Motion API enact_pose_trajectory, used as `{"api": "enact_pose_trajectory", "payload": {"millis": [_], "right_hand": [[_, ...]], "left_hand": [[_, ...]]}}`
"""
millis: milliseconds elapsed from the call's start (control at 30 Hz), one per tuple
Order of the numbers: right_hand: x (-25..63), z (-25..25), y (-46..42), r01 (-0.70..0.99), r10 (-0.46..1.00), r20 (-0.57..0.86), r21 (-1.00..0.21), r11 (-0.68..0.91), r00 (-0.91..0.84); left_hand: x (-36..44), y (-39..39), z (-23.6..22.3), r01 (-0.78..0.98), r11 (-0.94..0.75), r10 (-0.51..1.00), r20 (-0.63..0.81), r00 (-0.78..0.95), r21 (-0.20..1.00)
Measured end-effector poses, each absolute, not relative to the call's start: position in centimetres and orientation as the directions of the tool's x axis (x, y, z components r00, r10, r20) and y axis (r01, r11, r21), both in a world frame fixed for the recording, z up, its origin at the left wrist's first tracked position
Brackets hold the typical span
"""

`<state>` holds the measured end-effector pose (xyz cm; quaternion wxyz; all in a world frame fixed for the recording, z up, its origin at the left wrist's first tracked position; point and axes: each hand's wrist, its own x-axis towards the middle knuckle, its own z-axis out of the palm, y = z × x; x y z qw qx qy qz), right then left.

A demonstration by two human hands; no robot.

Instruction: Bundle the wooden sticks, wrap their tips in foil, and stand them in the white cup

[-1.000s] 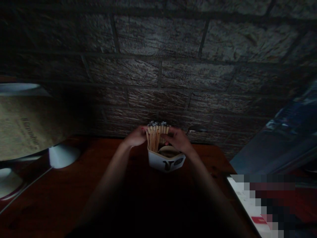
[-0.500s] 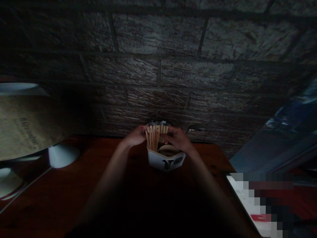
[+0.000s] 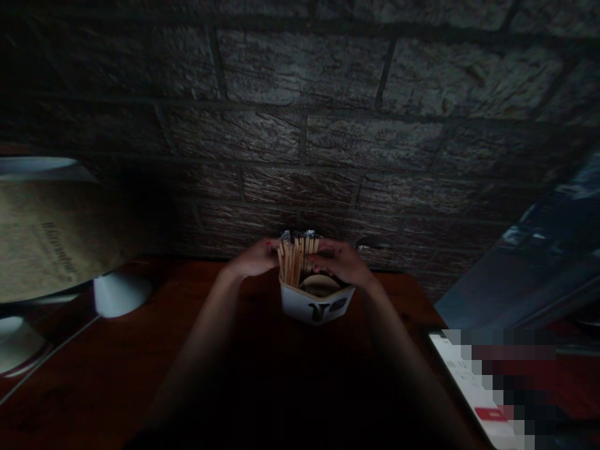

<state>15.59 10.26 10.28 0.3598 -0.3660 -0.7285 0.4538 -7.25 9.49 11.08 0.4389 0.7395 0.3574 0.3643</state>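
A white box [image 3: 307, 308] with a dark printed mark stands on the wooden table by the wall. Wooden stir sticks [image 3: 289, 262] stand upright in it, with shiny clear wrapper ends [image 3: 309, 234] behind them. A round brown item [image 3: 321, 285], like a cup or lid, sits in its front right part. From the left, my left hand [image 3: 257, 258] closes against the sticks, its fingertips partly hidden behind them. My right hand [image 3: 343, 261] comes over the box's right side, fingers bent around the sticks at the back.
A brick wall [image 3: 328, 137] rises right behind the box. On the left stands a lamp with a printed brown shade [image 3: 51, 237] and a white base [image 3: 119, 295]. A lit tablet-like screen [image 3: 462, 369] lies at the table's right edge, beside a grey-blue panel [image 3: 510, 262].
Both hands stay at the sticks with only slight shifts. My right hand's fingers have moved a little, and a wrapper end shows more clearly at the left of the bundle.
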Motion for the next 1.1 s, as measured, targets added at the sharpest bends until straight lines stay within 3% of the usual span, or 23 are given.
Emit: {"api": "enact_pose_trajectory", "payload": {"millis": [300, 1100], "right_hand": [[14.5, 8.9, 10.9, 0.203, 0.840, 0.275, -0.891, 0.405, -0.467], [14.7, 9.1, 10.9, 0.229, 0.857, 0.259, -0.892, 0.389, -0.444]], "left_hand": [[-6.6, 10.4, 9.7, 0.244, -0.380, 0.882, 0.270, 0.387, 0.892], [-7.1, 11.1, 9.0, 0.250, -0.346, 0.897, 0.241, 0.371, 0.904]]}}
